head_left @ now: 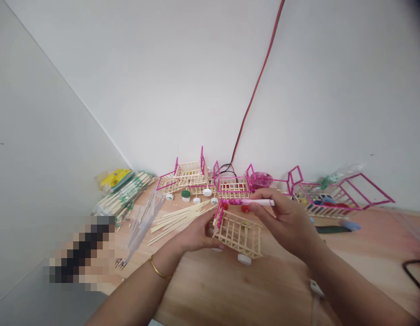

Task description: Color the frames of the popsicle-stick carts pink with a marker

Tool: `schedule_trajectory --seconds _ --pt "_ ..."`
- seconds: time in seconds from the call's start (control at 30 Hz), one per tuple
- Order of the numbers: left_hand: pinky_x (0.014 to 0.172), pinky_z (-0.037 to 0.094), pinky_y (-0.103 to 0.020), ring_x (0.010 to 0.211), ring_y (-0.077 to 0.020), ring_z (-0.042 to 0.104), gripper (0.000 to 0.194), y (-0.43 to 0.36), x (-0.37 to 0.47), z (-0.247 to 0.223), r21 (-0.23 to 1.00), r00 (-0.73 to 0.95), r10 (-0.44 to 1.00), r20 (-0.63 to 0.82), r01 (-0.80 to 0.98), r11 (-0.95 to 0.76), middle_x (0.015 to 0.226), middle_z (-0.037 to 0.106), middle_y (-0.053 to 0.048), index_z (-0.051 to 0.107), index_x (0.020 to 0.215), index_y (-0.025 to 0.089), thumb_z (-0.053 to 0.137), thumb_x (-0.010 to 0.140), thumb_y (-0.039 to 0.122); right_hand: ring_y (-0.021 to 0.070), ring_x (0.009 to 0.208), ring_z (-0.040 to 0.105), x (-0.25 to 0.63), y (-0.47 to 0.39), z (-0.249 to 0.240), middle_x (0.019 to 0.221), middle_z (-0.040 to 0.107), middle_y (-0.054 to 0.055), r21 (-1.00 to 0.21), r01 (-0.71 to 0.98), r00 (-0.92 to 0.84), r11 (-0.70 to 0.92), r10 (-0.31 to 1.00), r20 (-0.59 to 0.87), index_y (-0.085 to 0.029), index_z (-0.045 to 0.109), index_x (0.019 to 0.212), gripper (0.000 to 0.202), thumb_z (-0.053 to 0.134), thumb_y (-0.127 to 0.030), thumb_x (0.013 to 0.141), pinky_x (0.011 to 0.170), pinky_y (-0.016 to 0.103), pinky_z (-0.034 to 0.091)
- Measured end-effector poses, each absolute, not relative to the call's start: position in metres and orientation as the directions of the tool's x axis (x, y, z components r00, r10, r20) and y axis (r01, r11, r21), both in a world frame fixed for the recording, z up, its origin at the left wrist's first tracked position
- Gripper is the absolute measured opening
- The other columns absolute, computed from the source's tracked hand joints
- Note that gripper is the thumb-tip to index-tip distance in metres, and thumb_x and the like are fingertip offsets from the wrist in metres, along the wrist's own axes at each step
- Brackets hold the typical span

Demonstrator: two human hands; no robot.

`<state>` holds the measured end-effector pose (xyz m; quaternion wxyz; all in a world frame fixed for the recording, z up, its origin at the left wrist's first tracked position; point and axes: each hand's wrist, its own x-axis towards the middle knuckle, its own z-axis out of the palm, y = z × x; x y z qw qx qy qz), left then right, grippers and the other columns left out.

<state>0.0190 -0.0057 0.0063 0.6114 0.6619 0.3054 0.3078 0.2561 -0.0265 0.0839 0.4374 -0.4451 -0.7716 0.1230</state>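
"Head view: why does the left hand (pixel 199 233) pinch the cart (pixel 234 234) by its end?"

"Probably to steady it at the bench (pixel 210 290) while the right hand (pixel 287 222) pinches the marker (pixel 265 203) by its pink handle (pixel 219 216)."

"And the other carts (pixel 233 178)?"

"Behind, likely for elbow room."

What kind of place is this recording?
Probably a craft corner or small workshop: loose pale wooden sticks, a pink-and-white marker pen and small wheeled stick-built carts share a wooden table.
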Motion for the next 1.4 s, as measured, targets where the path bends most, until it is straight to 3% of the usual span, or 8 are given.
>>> schedule_trajectory --seconds 0.63,1.4 --pt "0.088 0.050 -0.033 0.111 -0.0257 0.060 0.087 -0.007 0.020 0.005 1.000 0.634 0.774 0.015 0.005 -0.024 0.124 0.061 -0.009 0.047 0.136 0.024 0.085 0.059 0.013 0.0144 0.067 0.061 0.256 -0.030 0.083 0.079 0.067 0.001 -0.595 0.566 -0.200 0.570 0.796 0.572 -0.022 0.061 0.093 0.012 0.055 -0.033 0.092 0.060 0.024 0.045" --pt "0.099 0.045 -0.038 0.116 -0.0272 0.057 0.087 -0.006 0.020 0.006 0.998 0.635 0.771 0.043 0.013 -0.066 0.127 0.060 -0.010 0.048 0.137 0.023 0.086 0.059 0.015 0.0136 0.064 0.060 0.255 -0.039 0.086 0.075 0.066 0.000 -0.600 0.556 -0.226 0.575 0.799 0.557 -0.024 0.061 0.093 0.012 0.055 -0.034 0.092 0.058 0.023 0.044"
